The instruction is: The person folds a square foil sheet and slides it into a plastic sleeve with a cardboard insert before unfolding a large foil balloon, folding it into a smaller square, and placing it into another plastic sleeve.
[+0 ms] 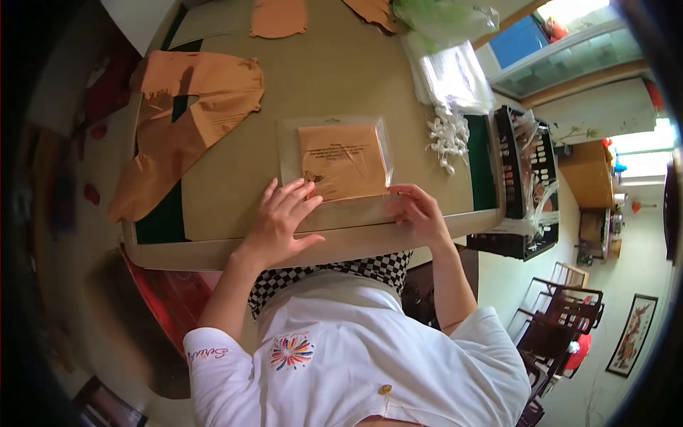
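A clear plastic bag lies flat on the table, with a folded orange-tan sheet inside that bears dark printed text. My left hand rests with fingers spread on the bag's lower left corner, fingertips over the sheet's edge. At the lower right corner of the bag, my right hand has its thumb and fingers pinched together on the plastic edge. A larger unfolded orange-tan piece lies to the left.
Clear bags and a pile of small white pieces lie at the right. More tan pieces are at the far edge. A black crate stands beside the table; chairs are beyond.
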Demonstrator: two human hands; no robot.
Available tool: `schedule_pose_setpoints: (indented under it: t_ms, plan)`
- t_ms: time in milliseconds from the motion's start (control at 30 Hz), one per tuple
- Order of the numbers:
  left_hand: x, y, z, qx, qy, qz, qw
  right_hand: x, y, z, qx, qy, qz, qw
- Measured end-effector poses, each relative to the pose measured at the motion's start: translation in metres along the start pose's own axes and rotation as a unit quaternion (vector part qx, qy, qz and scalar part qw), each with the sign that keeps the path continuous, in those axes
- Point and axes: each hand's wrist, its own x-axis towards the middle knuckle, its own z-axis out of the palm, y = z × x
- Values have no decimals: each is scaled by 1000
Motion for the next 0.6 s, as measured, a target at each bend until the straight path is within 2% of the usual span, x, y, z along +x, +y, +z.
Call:
schedule_pose_setpoints:
  t_ms: [33,167,233,333,433,533,567,600]
  plan:
    - [-2,1,0,-1,-2,-2,1000,-3,4,-2,-12,-22,-35,999]
    - [-6,2,5,2,-4,-7,1000,-11,-1,-2,-198,-55,-142,968]
    - [-6,2,5,4,-3,-13,1000,-12,-8,-3,-311,-52,-182,931]
    - [-4,3,4,8,-9,-19,1000,-9,-3,-9,-456,27,-241,856]
    - [-3,4,1,3,-17,-25,1000,0,-9,-4,-404,93,-365,834]
    - [-2,6,-1,-34,-9,-34,999,10,8,-10,-277,70,-288,914]
    - [-1,5,0,-42,5,-38,998,12,13,-9,-242,86,-263,930]
    - [-1,3,1,-50,18,-43,998,14,13,-9,-263,86,-274,921]
